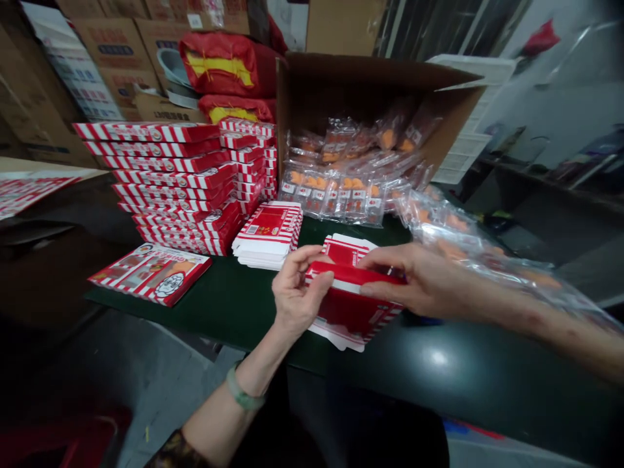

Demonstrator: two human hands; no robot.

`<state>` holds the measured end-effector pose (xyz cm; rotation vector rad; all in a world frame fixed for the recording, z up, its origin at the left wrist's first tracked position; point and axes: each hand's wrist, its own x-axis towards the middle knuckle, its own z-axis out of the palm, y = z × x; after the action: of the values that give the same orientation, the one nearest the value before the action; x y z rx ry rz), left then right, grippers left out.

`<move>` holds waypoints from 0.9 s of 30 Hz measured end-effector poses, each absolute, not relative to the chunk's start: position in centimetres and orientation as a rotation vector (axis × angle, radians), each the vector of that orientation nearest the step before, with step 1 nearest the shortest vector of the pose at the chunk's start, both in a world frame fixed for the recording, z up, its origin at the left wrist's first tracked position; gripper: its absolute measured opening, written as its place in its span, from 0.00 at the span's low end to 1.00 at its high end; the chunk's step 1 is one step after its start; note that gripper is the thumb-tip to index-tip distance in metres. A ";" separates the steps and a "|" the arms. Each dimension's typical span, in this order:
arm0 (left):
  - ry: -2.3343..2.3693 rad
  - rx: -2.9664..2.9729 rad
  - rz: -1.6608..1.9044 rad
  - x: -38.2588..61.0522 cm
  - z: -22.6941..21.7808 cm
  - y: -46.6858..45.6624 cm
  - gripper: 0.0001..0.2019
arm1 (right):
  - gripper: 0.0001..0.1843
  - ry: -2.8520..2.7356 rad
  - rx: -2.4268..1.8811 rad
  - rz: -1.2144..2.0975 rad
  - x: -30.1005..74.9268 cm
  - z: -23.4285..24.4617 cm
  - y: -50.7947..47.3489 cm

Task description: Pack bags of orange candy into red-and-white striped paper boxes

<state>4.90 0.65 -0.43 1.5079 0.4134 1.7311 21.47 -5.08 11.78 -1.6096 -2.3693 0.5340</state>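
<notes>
Between my two hands is a red cardboard box (353,312) with red-and-white striped edges, its white end flaps sticking out. My left hand (299,286) pinches its left end, thumb on the near side. On the right, my right hand (404,276) grips the upper edge, fingers along the top and thumb in front. Just behind lies another flat box (344,247), partly hidden by the hands. A pile of flat boxes (270,231) sits to the left of them. One finished-looking striped box (153,273) lies face up farther left.
Tall stacks of striped boxes (170,182) rise at the back left. An open carton (370,84) on its side spills clear packets (336,192) with orange pieces, and more packets (453,227) run along the right. Green table surface (234,299) shows in front.
</notes>
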 end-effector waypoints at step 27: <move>0.342 1.360 1.534 5.2 0.0 -0.4 0.19 | 0.21 -2.341 -1.479 0.226 20.3 9.5 -6.1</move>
<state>5.16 -0.38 0.00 1.3604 0.3422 1.5336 20.32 -6.05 9.50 -1.4789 -2.3413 0.2261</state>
